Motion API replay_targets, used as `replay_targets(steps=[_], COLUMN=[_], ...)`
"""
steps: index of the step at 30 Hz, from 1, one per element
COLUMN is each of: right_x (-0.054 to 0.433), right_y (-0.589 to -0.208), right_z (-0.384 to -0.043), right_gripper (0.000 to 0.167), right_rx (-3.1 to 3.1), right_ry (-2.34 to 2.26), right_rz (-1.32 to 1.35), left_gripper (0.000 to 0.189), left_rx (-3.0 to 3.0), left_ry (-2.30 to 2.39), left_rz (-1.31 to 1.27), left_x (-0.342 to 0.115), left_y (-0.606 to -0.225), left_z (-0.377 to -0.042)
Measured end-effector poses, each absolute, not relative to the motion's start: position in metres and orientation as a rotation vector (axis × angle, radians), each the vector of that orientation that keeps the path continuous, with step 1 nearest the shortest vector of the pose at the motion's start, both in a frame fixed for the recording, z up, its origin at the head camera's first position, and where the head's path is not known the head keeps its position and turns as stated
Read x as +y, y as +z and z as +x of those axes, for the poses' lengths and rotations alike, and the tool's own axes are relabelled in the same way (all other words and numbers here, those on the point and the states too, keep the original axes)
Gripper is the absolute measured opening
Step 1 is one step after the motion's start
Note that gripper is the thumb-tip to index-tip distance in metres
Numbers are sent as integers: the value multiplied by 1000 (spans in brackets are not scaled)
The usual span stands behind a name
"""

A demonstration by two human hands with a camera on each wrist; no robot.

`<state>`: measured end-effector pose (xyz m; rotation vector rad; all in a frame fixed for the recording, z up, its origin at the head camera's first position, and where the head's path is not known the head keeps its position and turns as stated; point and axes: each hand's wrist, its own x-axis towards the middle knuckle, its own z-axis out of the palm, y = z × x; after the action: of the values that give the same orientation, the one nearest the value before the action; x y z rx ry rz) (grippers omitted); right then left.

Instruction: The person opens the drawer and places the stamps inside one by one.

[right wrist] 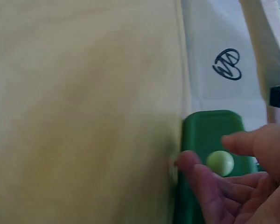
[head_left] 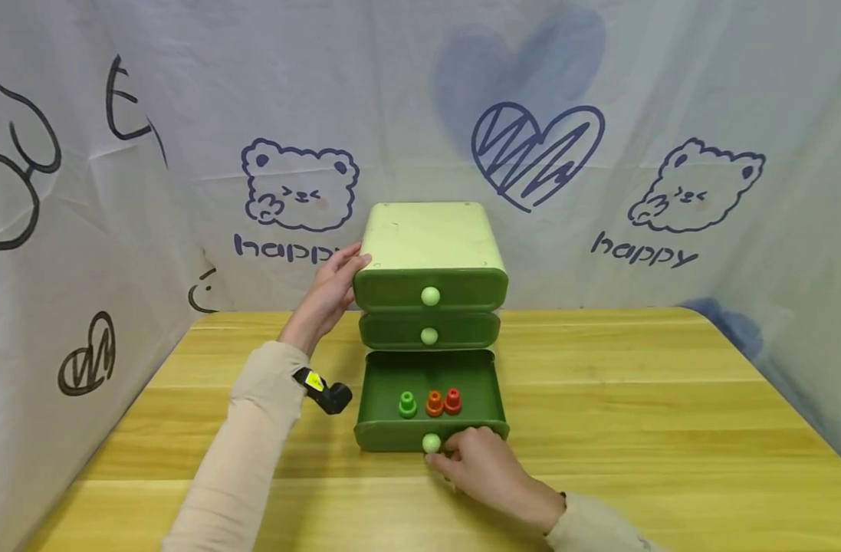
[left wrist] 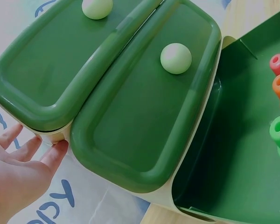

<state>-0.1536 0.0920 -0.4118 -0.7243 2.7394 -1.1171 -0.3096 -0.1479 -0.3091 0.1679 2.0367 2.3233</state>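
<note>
A small cream and green cabinet [head_left: 427,238] with three drawers stands on the table. Its bottom drawer [head_left: 379,435] is pulled out and holds a green peg [head_left: 408,405], an orange peg [head_left: 434,404] and a red peg [head_left: 452,402], all upright. My left hand [head_left: 326,295] rests against the cabinet's upper left side, fingers extended. Near the bottom drawer's round pale green knob [head_left: 431,443] is my right hand [head_left: 489,468]. In the right wrist view its thumb [right wrist: 245,142] and fingers lie on either side of the knob [right wrist: 220,163], with a gap visible at the thumb.
The wooden table [head_left: 634,414] stretches out on both sides of the cabinet. The middle drawer [head_left: 392,331] and top drawer [head_left: 392,289] are closed. A white printed cloth [head_left: 406,100] hangs behind and at the sides. A black camera [head_left: 333,397] is strapped to the left wrist.
</note>
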Motion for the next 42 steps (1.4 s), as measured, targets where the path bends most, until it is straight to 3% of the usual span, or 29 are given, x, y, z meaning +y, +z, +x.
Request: replay_targets(steps=[30, 42], right_x=[82, 71], right_y=[-415, -420], right_z=[-190, -221], right_gripper=[26, 26], right_rx=[2732, 2615], right_ry=[-1380, -1566], right_rz=[-543, -283], left_gripper=[66, 64], left_rx=[2028, 2014], left_ry=[2337, 2362], left_rz=[173, 174], left_x=[-149, -148], left_y=[-310, -310], left_z=[-309, -309])
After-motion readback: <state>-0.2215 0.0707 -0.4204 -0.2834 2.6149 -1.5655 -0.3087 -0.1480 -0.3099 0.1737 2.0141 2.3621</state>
